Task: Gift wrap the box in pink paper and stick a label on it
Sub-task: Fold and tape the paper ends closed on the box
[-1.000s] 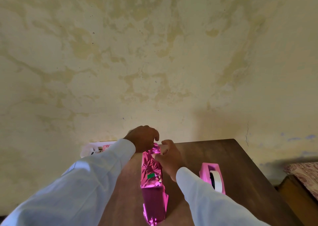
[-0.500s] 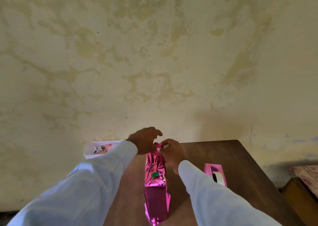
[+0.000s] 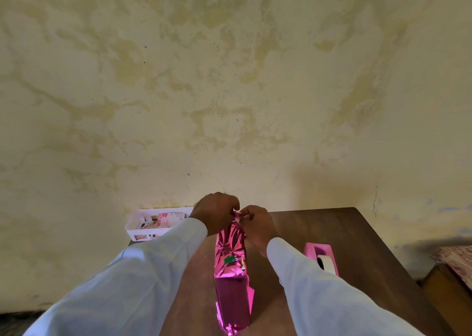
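At the near edge of the dark brown wooden table [image 3: 357, 233], the long narrow box [image 3: 233, 294] lies lengthwise, pointing away from the person, between a pale left sleeve [image 3: 127, 284] and a pale right sleeve [image 3: 319, 297]. The box is covered in crinkled shiny pink foil paper [image 3: 229, 243]; the near end of the paper is loose and ragged. A small green patch [image 3: 229, 259] sits on the top face about midway along. At the far end, the left hand [image 3: 217, 214] and the right hand [image 3: 256, 227] meet fingertip to fingertip, fingers curled, both pinching the gathered tip of the pink foil paper. One second ago the hands were slightly apart, the left arched over the paper end and the right beside it; the tip is now drawn narrower. The box has stayed in place on the table. The hands hide the far end of the box itself. To the right, just beside the right sleeve, stands a pink plastic tape dispenser [image 3: 313, 248] holding a white roll of tape; the sleeve covers its near lower corner. At the far left table corner sits a white slotted plastic basket [image 3: 138, 227] holding patterned cards, partly hidden by the left sleeve and showing more than before. Behind stands a stained cream plaster wall [image 3: 229, 93].
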The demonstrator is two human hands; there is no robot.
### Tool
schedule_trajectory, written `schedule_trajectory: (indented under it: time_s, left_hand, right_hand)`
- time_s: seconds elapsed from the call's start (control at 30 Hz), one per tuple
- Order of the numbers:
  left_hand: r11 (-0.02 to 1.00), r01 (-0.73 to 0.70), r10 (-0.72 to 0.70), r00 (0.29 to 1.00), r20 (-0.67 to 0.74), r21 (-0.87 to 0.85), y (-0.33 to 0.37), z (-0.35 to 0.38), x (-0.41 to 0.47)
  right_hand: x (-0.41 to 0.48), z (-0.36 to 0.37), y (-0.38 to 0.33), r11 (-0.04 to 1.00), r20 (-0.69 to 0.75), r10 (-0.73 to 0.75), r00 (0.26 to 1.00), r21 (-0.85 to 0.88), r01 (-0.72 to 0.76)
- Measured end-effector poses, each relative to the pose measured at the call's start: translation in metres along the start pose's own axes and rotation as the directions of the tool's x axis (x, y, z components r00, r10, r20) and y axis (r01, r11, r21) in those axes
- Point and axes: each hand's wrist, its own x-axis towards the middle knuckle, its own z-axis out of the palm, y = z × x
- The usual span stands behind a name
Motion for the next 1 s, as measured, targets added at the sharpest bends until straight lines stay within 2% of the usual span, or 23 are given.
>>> schedule_trajectory:
  time_s: [0.13,0.23,0.47,0.63,0.9,1.0]
  left_hand:
    - [0.994,-0.007,0.002,0.999,-0.050,-0.108,-0.001,0.000,-0.004]
    - [0.994,0.000,-0.008,0.997,-0.074,-0.111,-0.001,0.000,-0.007]
    - [0.993,-0.004,-0.008,0.995,-0.103,-0.122,0.002,0.009,-0.020]
    - [0.976,0.067,-0.106,0.977,-0.186,-0.208,0.006,0.020,-0.028]
    - [0.948,0.048,-0.167,0.917,-0.362,-0.315,0.013,0.041,-0.045]
    - [0.936,0.065,-0.202,0.904,-0.377,-0.345,0.014,0.046,-0.049]
  right_hand:
    - [0.000,0.001,0.002,1.000,-0.018,-0.013,1.000,-0.011,0.013]
    - [0.000,0.002,0.001,0.999,-0.022,-0.030,0.999,-0.042,0.029]
    - [-0.002,0.002,0.004,0.998,0.015,-0.050,0.999,0.026,0.050]
    - [-0.003,0.000,0.005,0.992,0.071,-0.027,0.997,0.125,0.018]
    - [-0.006,0.000,0.001,0.990,0.065,-0.029,0.997,0.137,0.020]
    - [-0.009,0.000,-0.001,0.987,0.074,-0.020,0.997,0.160,0.008]
